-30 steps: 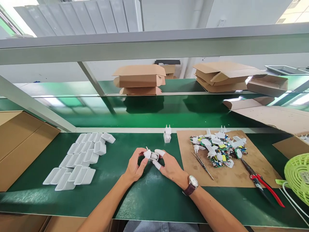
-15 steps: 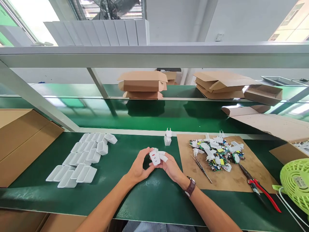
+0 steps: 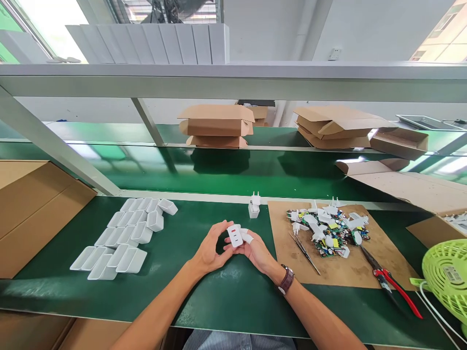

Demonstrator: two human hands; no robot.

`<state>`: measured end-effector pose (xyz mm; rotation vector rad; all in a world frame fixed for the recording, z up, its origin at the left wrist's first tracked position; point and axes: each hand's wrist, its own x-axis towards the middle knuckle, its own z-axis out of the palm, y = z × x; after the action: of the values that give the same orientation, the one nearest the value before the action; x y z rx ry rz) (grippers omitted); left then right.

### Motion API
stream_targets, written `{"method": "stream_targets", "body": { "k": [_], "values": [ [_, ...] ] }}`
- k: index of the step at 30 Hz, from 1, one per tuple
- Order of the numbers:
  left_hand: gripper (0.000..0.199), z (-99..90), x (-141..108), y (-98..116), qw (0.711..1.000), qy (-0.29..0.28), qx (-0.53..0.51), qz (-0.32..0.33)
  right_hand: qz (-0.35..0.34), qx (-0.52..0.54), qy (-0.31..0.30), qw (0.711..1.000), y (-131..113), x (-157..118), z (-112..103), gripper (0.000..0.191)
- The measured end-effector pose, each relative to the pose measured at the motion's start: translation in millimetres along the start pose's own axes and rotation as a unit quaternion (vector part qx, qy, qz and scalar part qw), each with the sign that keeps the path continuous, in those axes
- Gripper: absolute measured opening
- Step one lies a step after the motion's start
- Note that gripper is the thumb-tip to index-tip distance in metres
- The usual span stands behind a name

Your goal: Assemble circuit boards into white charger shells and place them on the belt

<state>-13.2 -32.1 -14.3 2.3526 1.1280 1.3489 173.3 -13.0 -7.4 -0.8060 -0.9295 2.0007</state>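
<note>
"Left hand [image 3: 209, 250] first: what does the head view show?"

"Its thumb and fingertips pinch one edge of a white multi-port charger [image 3: 235, 235]. The right hand [image 3: 257, 253], wearing white finger cots [image 3: 247, 236], grips the opposite edge. The charger sits between them, above the green worktop [image 3: 204, 301]."

"What could go wrong from here?"

"It could slip, since the hold looks to be fingertips only and the casing looks smooth. If its parts are not fully seated, uneven pressure might push them askew; the view does not tell whether they are. A drop would probably end on the worktop, apart from the circuit boards [image 3: 337, 238]."

"And what differs from one second earlier?"

"Then the casing's hollow side seemed to show, with a pronged piece at the left fingers; now the port face shows. The two-pin unit [image 3: 253, 211] standing behind is unmoved."
</note>
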Motion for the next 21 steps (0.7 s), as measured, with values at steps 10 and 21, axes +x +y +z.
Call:
{"method": "stream_targets", "body": {
  "k": [10, 21],
  "values": [
    [0.064, 5.1, -6, -17, 0.979, 0.01, 0.051, -0.198, -0.207, -0.31, 0.102, 0.922, 4, 4, -9, 0.027],
    [0.074, 47.3, 77, -47, 0.941, 0.003, -0.114, -0.317, -0.265, -0.3, 0.21, 0.892, -5, 34, -70, 0.059]
  ]
}}
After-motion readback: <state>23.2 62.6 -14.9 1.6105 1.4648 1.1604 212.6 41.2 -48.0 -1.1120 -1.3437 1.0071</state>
